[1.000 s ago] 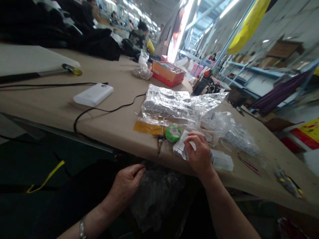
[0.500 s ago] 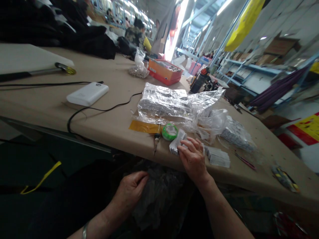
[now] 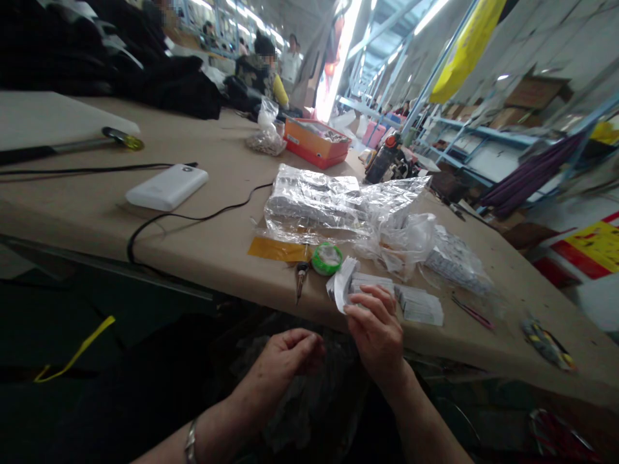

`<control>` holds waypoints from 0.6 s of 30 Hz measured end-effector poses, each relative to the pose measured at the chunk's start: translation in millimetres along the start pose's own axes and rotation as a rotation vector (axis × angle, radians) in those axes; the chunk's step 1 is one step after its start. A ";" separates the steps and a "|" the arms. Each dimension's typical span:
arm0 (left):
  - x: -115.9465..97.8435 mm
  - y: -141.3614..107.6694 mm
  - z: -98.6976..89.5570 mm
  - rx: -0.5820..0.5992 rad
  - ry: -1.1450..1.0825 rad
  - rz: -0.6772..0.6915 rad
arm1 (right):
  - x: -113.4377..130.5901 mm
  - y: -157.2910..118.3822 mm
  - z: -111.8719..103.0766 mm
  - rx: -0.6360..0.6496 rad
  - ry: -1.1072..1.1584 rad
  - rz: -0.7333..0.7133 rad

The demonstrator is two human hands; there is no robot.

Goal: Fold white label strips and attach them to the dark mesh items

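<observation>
At the table's front edge my right hand (image 3: 377, 325) has its thumb and fingertips on a white paper slip (image 3: 342, 287) that bends up from a row of slips (image 3: 372, 281). A second stack of slips (image 3: 420, 304) lies just right of it. My left hand (image 3: 293, 354) is in front of the edge, below the tabletop, its fingers curled and thumb pressed in. Whatever it holds, if anything, is hidden. A green tape roll (image 3: 327, 258) and a small pointed tool with a dark handle (image 3: 300, 278) lie left of the slips.
Clear plastic bags (image 3: 319, 200) cover the middle, with another filled bag (image 3: 454, 261) at right. A white power bank (image 3: 167, 187), black cable (image 3: 207, 216), orange box (image 3: 316, 145), tweezers (image 3: 471, 311) and yellow-handled cutters (image 3: 547, 345) lie about. A person (image 3: 261, 71) is in back.
My left hand has moved right and nearer to my right hand. The right hand has drawn back slightly toward the edge, and a slip now bends up at its fingertips.
</observation>
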State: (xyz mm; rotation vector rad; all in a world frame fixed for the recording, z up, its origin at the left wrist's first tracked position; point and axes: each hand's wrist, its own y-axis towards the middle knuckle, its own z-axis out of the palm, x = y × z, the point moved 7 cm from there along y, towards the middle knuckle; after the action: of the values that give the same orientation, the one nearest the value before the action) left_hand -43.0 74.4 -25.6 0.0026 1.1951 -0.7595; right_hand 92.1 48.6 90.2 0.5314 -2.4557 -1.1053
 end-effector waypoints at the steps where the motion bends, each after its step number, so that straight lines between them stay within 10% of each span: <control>1: -1.7 0.6 9.7 0.049 -0.147 -0.039 | 6.6 -5.2 -0.3 0.014 0.013 -0.004; 11: -1.3 3.6 30.5 -0.071 -0.465 -0.147 | 56.6 -49.5 8.1 0.209 0.103 -0.015; 18: 6.4 -1.5 28.5 -0.075 -0.257 -0.163 | 2.1 -46.8 -10.3 0.128 -0.065 0.152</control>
State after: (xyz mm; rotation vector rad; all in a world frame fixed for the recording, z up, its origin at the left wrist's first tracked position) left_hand -19.1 58.9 -19.0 -0.2506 0.9857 -0.8303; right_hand 103.8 12.4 61.0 0.3441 -2.5870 -0.9237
